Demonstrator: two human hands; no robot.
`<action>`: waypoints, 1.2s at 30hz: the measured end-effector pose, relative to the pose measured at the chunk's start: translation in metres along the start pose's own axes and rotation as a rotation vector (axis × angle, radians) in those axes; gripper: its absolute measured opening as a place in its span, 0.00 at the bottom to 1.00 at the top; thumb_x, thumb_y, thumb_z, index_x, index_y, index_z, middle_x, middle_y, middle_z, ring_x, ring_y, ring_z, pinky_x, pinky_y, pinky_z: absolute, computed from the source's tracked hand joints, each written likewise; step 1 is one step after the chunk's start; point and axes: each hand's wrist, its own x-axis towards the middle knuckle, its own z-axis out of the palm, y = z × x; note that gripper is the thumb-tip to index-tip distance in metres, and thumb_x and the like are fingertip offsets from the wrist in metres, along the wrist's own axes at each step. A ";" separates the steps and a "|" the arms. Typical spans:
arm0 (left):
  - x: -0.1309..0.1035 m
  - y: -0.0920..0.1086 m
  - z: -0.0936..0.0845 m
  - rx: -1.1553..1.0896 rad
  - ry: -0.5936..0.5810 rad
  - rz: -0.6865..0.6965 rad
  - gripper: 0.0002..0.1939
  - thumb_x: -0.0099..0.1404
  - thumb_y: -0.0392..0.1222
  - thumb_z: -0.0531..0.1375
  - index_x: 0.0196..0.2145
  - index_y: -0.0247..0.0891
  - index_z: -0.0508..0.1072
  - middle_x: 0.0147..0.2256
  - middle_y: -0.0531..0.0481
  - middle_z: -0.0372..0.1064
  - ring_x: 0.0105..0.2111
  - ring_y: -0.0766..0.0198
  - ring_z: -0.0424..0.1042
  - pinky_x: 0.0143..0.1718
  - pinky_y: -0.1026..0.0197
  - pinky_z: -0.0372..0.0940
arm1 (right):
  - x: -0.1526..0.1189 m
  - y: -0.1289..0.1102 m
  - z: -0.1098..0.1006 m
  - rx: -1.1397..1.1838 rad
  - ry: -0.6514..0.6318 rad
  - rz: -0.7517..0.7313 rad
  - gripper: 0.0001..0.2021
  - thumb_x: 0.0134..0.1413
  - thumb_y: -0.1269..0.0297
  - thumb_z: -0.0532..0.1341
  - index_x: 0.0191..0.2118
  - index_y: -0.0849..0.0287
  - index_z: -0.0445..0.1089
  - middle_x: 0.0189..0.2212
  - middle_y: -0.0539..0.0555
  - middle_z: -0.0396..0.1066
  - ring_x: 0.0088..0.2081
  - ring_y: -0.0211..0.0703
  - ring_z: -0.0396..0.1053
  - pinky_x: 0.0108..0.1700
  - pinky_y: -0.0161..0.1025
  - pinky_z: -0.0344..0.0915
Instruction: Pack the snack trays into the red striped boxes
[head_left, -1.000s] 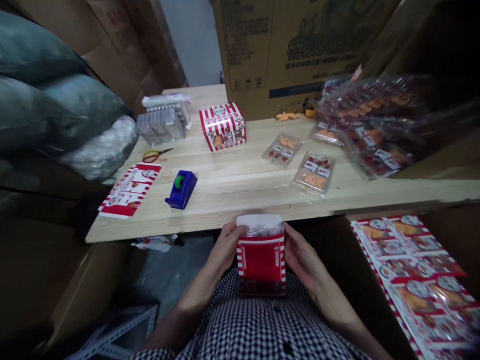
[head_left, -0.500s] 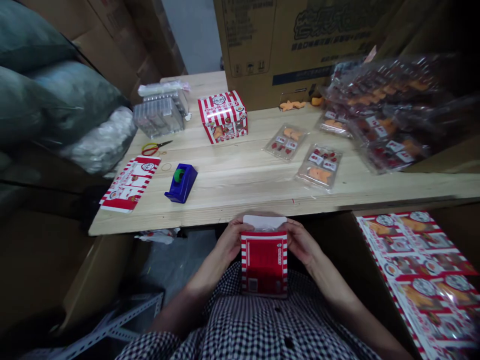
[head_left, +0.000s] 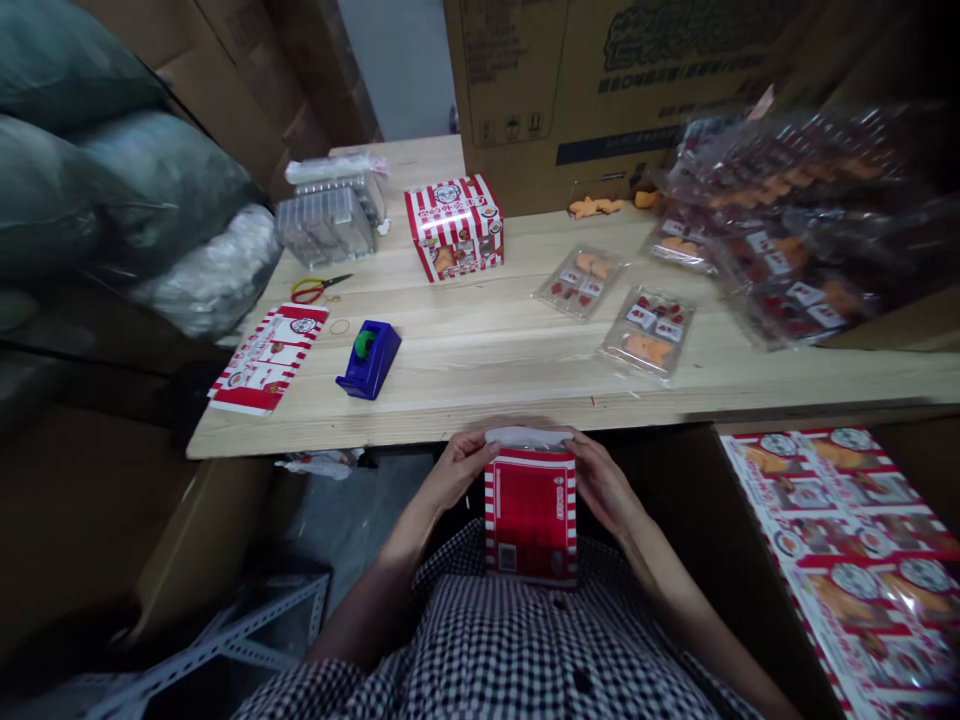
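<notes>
Upright against my front is a red-and-white striped cardboard package (head_left: 531, 515), its white top flap (head_left: 529, 437) bent over toward the table. My left hand (head_left: 466, 462) grips its upper left corner, thumb on the near side. On the upper right corner my right hand (head_left: 592, 468) is closed, with some fingers hidden behind the card. A clear plastic edge shows just under the flap; what lies inside is hidden.
On the wooden table (head_left: 465, 370) are a blue tape dispenser (head_left: 369, 360), scissors (head_left: 319, 288), a flat striped card (head_left: 270, 358), a striped box (head_left: 455, 228), clear trays (head_left: 326, 225) and toy-filled blister packs (head_left: 649, 333). At lower right, a carton holds packed boxes (head_left: 847, 540).
The white top flap has tipped over further and looks narrower. Both hands stay on the package's upper corners. The view has shifted slightly.
</notes>
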 end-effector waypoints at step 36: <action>0.025 0.030 -0.011 0.521 -0.197 0.020 0.15 0.63 0.44 0.66 0.47 0.40 0.80 0.47 0.42 0.78 0.45 0.57 0.76 0.48 0.55 0.67 | 0.024 -0.038 -0.010 -0.488 -0.365 -0.028 0.16 0.52 0.55 0.70 0.46 0.53 0.79 0.42 0.54 0.80 0.42 0.46 0.77 0.48 0.45 0.71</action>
